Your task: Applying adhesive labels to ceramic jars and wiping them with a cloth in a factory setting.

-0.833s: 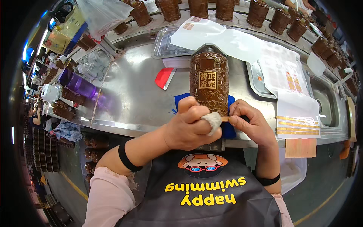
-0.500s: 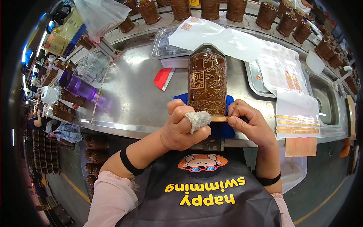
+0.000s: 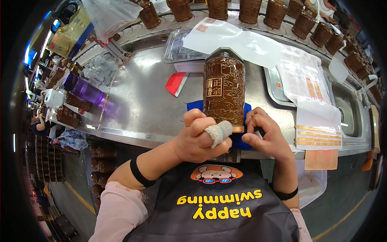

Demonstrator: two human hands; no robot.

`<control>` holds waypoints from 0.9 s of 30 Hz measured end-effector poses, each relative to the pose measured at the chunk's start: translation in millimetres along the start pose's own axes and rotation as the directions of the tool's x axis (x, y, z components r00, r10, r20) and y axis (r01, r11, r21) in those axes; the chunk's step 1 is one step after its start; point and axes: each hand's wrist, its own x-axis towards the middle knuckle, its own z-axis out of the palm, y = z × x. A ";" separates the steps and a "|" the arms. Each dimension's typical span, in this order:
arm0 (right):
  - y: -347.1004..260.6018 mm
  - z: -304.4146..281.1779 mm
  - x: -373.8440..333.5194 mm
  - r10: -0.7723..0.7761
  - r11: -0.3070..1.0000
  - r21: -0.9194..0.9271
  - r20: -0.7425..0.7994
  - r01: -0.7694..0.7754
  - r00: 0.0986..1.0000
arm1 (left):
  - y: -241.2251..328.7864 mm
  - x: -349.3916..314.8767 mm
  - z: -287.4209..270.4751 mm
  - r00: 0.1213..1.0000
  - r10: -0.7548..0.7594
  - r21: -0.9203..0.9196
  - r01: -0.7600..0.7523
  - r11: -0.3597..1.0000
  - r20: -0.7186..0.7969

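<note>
A brown glossy embossed bottle [image 3: 224,88] with a gold-lettered square panel lies with its near end toward me. A dark angular holder [image 3: 224,51] frames its far end. Beneath the bottle is a blue cloth [image 3: 195,106]. A gold strip [image 3: 238,129] runs across its near end. My left hand [image 3: 197,139] is closed, with a white knit finger cover [image 3: 219,133] against the strip; whatever its fingers hold is hidden. Just right of the strip, my right hand [image 3: 266,135] is curled, apart from it, around a small dark object that is mostly hidden.
A red scraper-like piece [image 3: 175,84] lies left of the bottle on the metal table [image 3: 137,92]. Gold strips on a white sheet [image 3: 318,121] are at right, beside a sink [image 3: 350,115]. Brown bottles [image 3: 250,10] line the far conveyor. A purple bottle [image 3: 84,89] lies left.
My right thumb and fingers have come away from the strip's right end and opened slightly. My left hand has shifted right along the strip, covering more of it.
</note>
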 end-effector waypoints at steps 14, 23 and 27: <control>-2.8 23.5 4.5 -0.328 0.890 -0.404 -0.247 0.211 0.912 | 18.9 -8.6 -11.1 0.917 -0.399 -0.091 0.399 0.913 0.011; 0.6 25.8 2.6 -0.308 0.896 -0.400 -0.247 0.193 0.919 | 23.7 -8.6 -12.4 0.952 -0.305 0.046 0.303 0.952 0.037; 0.7 26.4 2.5 -0.293 0.904 -0.386 -0.245 0.185 0.924 | 25.4 -9.0 -10.2 0.950 -0.311 0.044 0.310 0.950 0.021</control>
